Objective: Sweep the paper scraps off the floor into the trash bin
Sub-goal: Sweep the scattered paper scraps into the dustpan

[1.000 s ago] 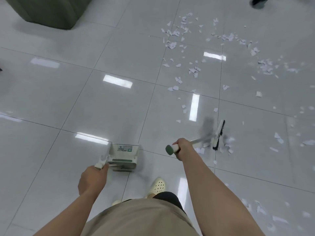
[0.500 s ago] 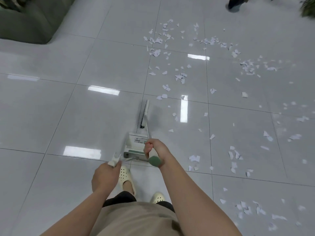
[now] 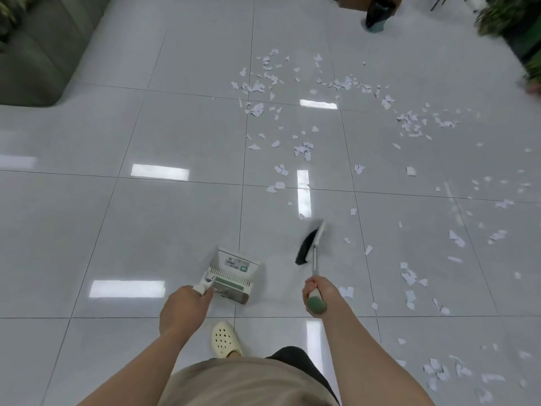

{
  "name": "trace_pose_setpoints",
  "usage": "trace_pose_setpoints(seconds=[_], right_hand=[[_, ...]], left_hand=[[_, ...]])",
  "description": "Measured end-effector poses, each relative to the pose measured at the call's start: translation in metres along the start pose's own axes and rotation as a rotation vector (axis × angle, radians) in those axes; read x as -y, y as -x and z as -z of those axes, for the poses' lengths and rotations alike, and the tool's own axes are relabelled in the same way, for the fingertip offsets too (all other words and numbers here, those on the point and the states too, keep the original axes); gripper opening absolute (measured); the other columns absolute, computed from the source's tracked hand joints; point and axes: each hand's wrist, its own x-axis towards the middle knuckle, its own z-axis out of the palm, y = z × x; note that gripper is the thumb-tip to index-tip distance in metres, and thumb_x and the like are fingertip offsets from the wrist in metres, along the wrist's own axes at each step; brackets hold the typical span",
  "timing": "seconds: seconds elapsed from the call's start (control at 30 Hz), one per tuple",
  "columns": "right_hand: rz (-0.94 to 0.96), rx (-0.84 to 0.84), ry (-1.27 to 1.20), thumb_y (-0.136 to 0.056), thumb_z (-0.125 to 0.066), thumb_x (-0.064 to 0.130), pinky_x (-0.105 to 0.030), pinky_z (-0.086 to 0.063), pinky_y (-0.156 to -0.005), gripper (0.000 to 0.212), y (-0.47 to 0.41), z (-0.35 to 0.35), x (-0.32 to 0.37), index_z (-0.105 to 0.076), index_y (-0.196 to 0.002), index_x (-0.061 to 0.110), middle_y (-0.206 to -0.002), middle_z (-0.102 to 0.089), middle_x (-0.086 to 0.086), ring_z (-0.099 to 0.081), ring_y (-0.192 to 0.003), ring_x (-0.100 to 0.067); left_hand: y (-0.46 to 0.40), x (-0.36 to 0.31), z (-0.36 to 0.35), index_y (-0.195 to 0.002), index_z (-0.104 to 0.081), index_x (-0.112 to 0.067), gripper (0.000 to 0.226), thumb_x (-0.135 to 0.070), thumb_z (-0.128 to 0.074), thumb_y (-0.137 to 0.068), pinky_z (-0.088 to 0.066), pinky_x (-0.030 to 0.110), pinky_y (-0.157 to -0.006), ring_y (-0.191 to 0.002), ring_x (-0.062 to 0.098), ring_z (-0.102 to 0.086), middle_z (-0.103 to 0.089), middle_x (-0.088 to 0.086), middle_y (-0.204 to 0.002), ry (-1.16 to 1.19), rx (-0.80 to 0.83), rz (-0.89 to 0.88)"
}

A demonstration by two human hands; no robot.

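White paper scraps (image 3: 304, 149) lie scattered over the glossy tiled floor ahead and to my right. My left hand (image 3: 184, 307) grips the handle of a white and green dustpan (image 3: 234, 273), which sits low over the floor in front of my feet. My right hand (image 3: 319, 291) grips the green-capped handle of a broom (image 3: 310, 244). Its black bristles point left, right of the dustpan and apart from it. No trash bin is in sight.
A dark green sofa or planter (image 3: 38, 54) fills the top left corner. A dark object (image 3: 377, 13) stands at the top, with plants (image 3: 509, 22) at the top right. My foot in a cream clog (image 3: 225, 339) is just behind the dustpan.
The broom head swung from the right to the dustpan's front, then back out to the right. The view tilted up, showing more of the far floor.
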Motion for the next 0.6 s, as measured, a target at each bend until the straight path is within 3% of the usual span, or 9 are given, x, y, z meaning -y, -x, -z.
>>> trace_pose_setpoints(seconds=[0.13,0.3,0.47,0.6], right_hand=[[0.074,-0.253,0.229,-0.082,-0.047,-0.001,-0.024,-0.042,-0.052,0.012,0.0,0.002,0.031,-0.045,-0.076,0.009,-0.074,-0.048,-0.008,-0.049,-0.059,-0.021],[0.09,-0.248,0.096,-0.081,-0.051,0.001,-0.029,-0.046,-0.052,0.013,0.0,-0.026,0.046,-0.05,-0.092,0.008,-0.086,-0.054,-0.007,-0.055,-0.07,-0.019],[0.15,-0.11,0.107,-0.081,-0.046,-0.001,-0.027,-0.046,-0.053,0.006,-0.008,-0.065,0.074,-0.05,-0.081,0.004,-0.063,-0.052,-0.01,-0.051,-0.053,-0.022],[0.124,0.085,0.109,-0.088,-0.047,0.002,-0.019,-0.036,-0.034,0.019,-0.01,-0.096,0.114,-0.046,-0.069,0.008,-0.043,-0.043,-0.004,-0.039,-0.03,-0.014]], left_hand=[[-0.03,0.004,0.018,-0.072,-0.065,-0.012,0.049,-0.056,-0.062,-0.094,-0.042,0.028,-0.053,-0.061,0.021,-0.064,-0.068,0.004,-0.066,-0.028,-0.004,0.014],[-0.051,-0.007,0.02,-0.073,-0.064,-0.009,0.049,-0.053,-0.063,-0.095,-0.041,0.031,-0.054,-0.063,0.024,-0.063,-0.067,0.006,-0.067,0.014,-0.025,0.043],[-0.07,-0.045,0.015,-0.073,-0.065,-0.01,0.052,-0.057,-0.06,-0.095,-0.041,0.031,-0.054,-0.063,0.024,-0.063,-0.067,0.006,-0.068,-0.019,-0.04,0.044],[-0.079,-0.085,0.001,-0.072,-0.066,-0.012,0.051,-0.058,-0.059,-0.094,-0.043,0.031,-0.055,-0.064,0.023,-0.063,-0.067,0.004,-0.067,0.01,-0.053,0.062]])
